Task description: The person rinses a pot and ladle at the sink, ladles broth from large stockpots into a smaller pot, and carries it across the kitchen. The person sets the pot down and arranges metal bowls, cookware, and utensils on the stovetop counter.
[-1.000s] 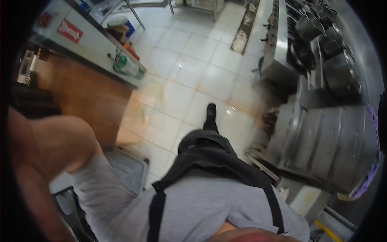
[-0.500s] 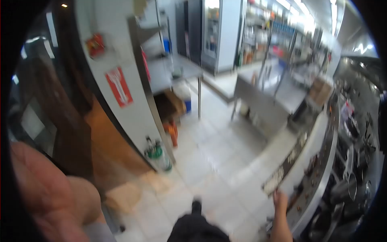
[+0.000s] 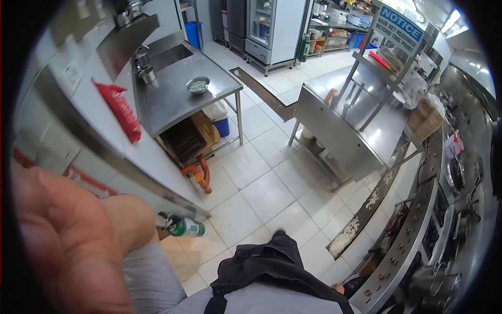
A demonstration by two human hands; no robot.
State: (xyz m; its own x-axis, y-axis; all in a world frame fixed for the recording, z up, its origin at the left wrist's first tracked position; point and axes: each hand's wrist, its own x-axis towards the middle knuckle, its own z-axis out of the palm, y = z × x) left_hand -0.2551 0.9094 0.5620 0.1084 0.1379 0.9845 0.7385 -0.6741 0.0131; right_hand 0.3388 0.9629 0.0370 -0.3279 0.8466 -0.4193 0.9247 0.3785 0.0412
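Observation:
My left hand (image 3: 78, 246) is raised very close to the camera at the lower left, large and partly blurred. Its fingers run into the dark edge of the view, so their pose and anything in them stay hidden. A grey sleeve (image 3: 149, 272) shows below the wrist. Of my right hand (image 3: 339, 288) only a small bit appears, low beside the black apron (image 3: 256, 267) and near the stove front (image 3: 392, 272). Its fingers are hidden.
A steel sink table (image 3: 172, 99) carrying a metal bowl (image 3: 198, 85) stands left. A green cylinder (image 3: 186, 227) lies by the wall end. Ahead is a steel counter (image 3: 345, 131) with a notice sign (image 3: 400, 29). Pans (image 3: 431, 280) sit on the right-hand range.
The view has moved forward past the wall end and steadied. My right hand has dropped mostly out of sight behind the apron. My left hand stays raised near the camera.

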